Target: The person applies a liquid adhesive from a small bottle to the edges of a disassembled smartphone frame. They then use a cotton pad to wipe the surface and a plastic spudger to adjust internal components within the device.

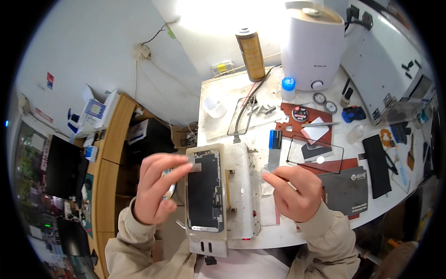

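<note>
A phone screen assembly [203, 190], dark-backed with metal strips, lies on a beige platform [204, 246] joined to a white machine [242, 190]. My left hand [158, 186] is at its left side, forefinger over the upper left corner near a small pale patch. Behind the curled fingers a small coloured object [168, 186] shows in part; how it is held is unclear. Right of the machine, my right hand [295, 190] has curled fingers pinched close together at the tips; whatever they may hold cannot be made out.
Around lie a grey mat [344, 195], red-brown mat [288, 111], black frame [343, 158], blue battery-like block [275, 138] and pale cup [214, 108]. A spray can [251, 56] and white humidifier [311, 46] stand behind. A wooden desk [109, 153] with monitors is left.
</note>
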`<state>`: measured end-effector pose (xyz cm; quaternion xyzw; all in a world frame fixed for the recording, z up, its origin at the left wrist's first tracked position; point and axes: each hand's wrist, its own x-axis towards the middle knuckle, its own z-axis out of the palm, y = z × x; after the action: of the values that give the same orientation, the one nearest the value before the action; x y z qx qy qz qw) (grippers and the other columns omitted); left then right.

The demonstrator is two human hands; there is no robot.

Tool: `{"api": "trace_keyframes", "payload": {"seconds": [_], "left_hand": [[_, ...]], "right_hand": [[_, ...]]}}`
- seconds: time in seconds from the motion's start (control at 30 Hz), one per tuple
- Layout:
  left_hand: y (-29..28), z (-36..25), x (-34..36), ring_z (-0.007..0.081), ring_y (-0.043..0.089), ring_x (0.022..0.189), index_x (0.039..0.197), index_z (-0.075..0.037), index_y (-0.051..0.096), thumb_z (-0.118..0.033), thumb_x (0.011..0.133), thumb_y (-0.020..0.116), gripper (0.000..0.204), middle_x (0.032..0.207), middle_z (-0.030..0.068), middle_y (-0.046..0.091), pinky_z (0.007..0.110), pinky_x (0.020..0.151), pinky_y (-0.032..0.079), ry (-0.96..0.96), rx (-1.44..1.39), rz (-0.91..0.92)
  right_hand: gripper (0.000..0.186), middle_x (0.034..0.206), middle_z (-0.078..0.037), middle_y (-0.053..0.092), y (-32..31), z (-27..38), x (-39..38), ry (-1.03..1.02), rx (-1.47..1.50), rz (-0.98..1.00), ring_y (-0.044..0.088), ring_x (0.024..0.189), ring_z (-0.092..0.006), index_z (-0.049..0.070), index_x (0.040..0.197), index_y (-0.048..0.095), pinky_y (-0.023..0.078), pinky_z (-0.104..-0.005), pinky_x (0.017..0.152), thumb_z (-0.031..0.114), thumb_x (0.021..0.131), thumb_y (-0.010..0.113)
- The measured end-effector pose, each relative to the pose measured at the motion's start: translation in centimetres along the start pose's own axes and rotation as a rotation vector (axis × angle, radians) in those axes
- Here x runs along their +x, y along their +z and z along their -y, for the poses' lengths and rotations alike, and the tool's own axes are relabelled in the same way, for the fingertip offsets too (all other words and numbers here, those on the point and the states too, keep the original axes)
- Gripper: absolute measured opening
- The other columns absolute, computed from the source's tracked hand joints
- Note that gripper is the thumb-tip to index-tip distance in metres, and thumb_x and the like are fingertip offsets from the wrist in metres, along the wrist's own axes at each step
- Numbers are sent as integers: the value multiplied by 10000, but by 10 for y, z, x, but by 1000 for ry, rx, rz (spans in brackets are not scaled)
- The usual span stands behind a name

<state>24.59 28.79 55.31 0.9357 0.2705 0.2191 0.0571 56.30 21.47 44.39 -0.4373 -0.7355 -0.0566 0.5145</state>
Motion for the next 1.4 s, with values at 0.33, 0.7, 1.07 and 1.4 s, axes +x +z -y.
{"api": "trace_keyframes", "payload": {"seconds": [0.33, 0.7, 1.07, 1.4], "left_hand": [[10, -12, 47, 342, 521, 1287, 1285, -12, 745, -498, 1145, 322, 659, 1361, 154, 656, 442, 1062, 486, 10, 173, 207], [11, -8, 51, 317, 594, 1203, 1184, -34, 801, -495, 1145, 308, 676, 1266, 129, 713, 492, 1094, 436, 15, 208, 208], [7, -2, 55, 275, 652, 1150, 1158, -41, 820, -491, 1149, 300, 688, 1214, 98, 748, 497, 1114, 446, 51, 224, 239], [5, 1, 56, 291, 649, 1166, 1158, -30, 818, -498, 1150, 289, 707, 1240, 108, 746, 510, 1124, 441, 44, 177, 268]], "right_hand": [[265, 929, -47, 634, -3, 8, -16, -122, -26, 82, 566, 654, -152, 7, 989, 743, 436, -271, 512, 35, 727, 723], [189, 904, -67, 653, 4, 30, -32, -122, 80, 122, 553, 650, -161, 12, 962, 747, 400, -285, 523, 68, 788, 700], [182, 953, -113, 637, 4, 50, -38, -13, 84, 171, 567, 763, -228, 3, 856, 713, 459, -336, 620, 131, 735, 666], [88, 955, -118, 680, -12, 45, -28, 50, 59, 147, 572, 708, -205, -2, 860, 703, 457, -303, 596, 74, 819, 689]]}}
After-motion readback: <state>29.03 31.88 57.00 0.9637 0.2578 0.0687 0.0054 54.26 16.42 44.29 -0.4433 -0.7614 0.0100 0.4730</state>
